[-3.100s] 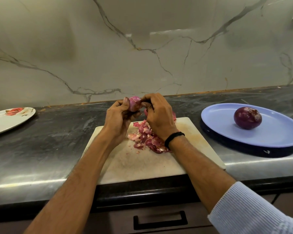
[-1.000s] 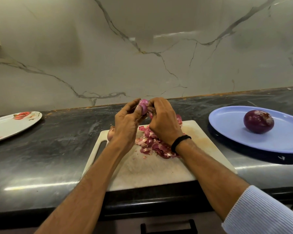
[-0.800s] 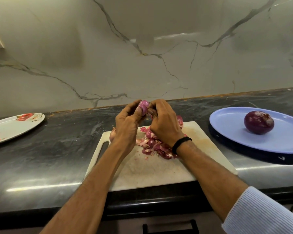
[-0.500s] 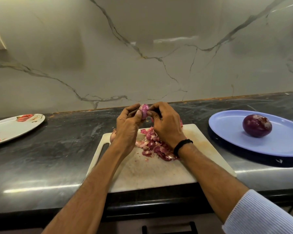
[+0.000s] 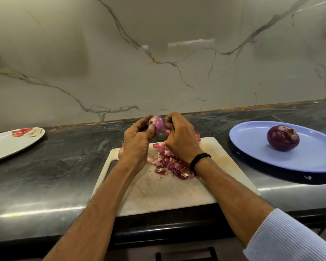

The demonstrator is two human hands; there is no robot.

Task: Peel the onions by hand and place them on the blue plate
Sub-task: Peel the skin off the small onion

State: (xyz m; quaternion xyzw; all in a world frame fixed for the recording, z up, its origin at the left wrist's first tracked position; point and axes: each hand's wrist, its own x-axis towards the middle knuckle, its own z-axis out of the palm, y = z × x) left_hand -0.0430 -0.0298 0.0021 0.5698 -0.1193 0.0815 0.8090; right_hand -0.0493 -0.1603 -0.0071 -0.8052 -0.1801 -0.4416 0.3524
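A small pink onion (image 5: 157, 124) is held up above the far edge of the white cutting board (image 5: 169, 193). My left hand (image 5: 137, 142) grips it from the left with thumb and fingers. My right hand (image 5: 179, 138) pinches a strip of skin at the onion's right side. A heap of purple-pink peels (image 5: 169, 162) lies on the board beneath my hands. On the right stands the blue plate (image 5: 309, 162) with one peeled dark purple onion (image 5: 283, 138) on it.
A white plate with red flower print (image 5: 11, 142) sits at the far left of the dark stone counter (image 5: 45, 176). Something pale pink (image 5: 120, 152) peeks out behind my left wrist on the board. A marble wall rises behind; a drawer handle (image 5: 186, 255) lies below.
My hands have stayed in the same place above the board, with small finger shifts on the onion. More of the onion's pink surface shows now. The camera view has drifted slightly.
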